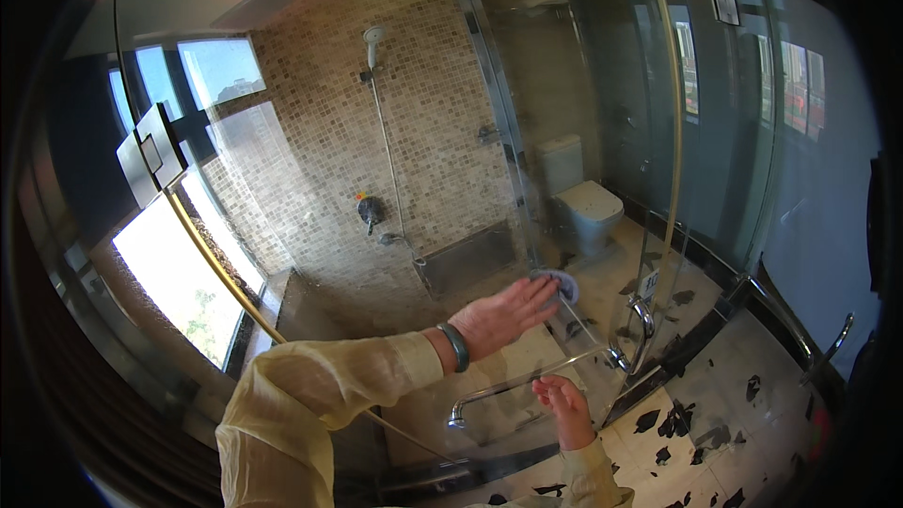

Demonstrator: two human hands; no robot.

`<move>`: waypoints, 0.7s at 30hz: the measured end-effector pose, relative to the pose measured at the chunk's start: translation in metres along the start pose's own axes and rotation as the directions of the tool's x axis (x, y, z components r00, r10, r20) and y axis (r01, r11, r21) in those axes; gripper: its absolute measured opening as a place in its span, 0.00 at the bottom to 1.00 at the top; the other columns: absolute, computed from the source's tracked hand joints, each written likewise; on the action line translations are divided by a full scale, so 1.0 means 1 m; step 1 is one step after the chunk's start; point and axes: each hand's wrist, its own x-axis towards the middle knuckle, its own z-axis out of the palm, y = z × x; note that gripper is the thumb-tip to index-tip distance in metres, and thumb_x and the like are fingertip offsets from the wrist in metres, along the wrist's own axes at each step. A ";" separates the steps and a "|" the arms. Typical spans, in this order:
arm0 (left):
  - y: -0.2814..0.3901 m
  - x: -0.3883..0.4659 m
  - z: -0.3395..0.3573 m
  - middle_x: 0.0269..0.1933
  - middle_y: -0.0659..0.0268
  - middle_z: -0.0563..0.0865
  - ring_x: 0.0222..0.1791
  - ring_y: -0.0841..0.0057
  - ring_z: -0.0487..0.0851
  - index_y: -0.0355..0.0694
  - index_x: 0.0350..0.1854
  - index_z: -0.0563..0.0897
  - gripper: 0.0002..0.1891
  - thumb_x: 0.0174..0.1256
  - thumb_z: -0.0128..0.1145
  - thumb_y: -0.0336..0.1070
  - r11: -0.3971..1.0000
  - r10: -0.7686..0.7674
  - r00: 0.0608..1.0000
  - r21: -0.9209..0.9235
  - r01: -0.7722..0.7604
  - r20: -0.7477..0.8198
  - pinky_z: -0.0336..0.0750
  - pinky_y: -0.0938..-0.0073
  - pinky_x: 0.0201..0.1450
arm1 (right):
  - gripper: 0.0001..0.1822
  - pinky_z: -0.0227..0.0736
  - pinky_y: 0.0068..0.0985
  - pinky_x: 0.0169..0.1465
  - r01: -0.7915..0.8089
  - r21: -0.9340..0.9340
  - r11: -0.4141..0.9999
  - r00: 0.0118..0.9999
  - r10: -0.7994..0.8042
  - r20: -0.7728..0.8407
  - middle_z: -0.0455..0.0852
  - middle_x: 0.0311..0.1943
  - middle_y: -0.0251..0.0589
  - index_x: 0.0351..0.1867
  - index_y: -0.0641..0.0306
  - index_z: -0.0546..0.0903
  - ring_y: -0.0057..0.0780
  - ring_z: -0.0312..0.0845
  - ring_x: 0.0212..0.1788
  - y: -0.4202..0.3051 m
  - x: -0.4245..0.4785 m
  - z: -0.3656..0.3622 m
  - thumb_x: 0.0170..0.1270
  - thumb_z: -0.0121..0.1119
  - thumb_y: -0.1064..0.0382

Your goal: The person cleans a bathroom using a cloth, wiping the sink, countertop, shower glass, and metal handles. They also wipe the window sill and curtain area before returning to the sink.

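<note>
A clear glass shower door panel (437,381) stands before me. My left hand (504,317), with a dark green bangle at the wrist, lies flat with its fingers over a round greyish cloth pad (564,287) against the glass. Part of the pad is hidden under the fingers. Below it, my right hand (566,406) is raised with fingers loosely curled and seemingly nothing in them. Its fingertips are close to the chrome door handle bar (508,382); whether they touch it, I cannot tell.
A metal hinge (152,154) joins glass at the left. Beyond the glass are a hand shower (372,42), a mixer valve (368,212) and a mosaic wall (437,134). A toilet (589,208) stands at the back right. Dark scraps (676,420) litter the floor tiles (741,402).
</note>
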 end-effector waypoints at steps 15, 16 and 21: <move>0.006 0.090 0.001 0.73 0.55 0.57 0.72 0.61 0.57 0.43 0.70 0.59 0.31 0.63 0.44 0.44 0.992 -0.075 0.996 -0.109 0.070 -0.039 0.50 0.61 0.71 | 0.15 0.65 0.21 0.55 -0.054 0.021 0.998 0.998 0.054 0.023 0.81 0.48 0.39 0.52 0.67 0.75 0.23 0.74 0.51 0.000 -0.005 -0.032 0.71 0.50 0.60; 0.031 0.083 0.010 0.73 0.55 0.57 0.72 0.62 0.56 0.43 0.70 0.60 0.31 0.63 0.43 0.43 0.993 -0.012 0.999 -0.115 0.007 -0.046 0.50 0.63 0.71 | 0.15 0.66 0.21 0.55 -0.052 0.025 0.998 0.999 0.052 0.005 0.81 0.48 0.39 0.52 0.67 0.75 0.23 0.74 0.51 0.000 -0.006 -0.038 0.70 0.50 0.60; 0.098 0.056 0.043 0.70 0.58 0.63 0.69 0.64 0.62 0.43 0.64 0.68 0.25 0.62 0.46 0.37 0.940 0.125 0.991 -0.315 -0.132 -0.042 0.57 0.66 0.67 | 0.13 0.67 0.21 0.53 -0.067 0.011 0.998 0.995 0.067 -0.071 0.82 0.46 0.37 0.51 0.63 0.75 0.23 0.75 0.51 0.003 -0.006 -0.059 0.71 0.49 0.60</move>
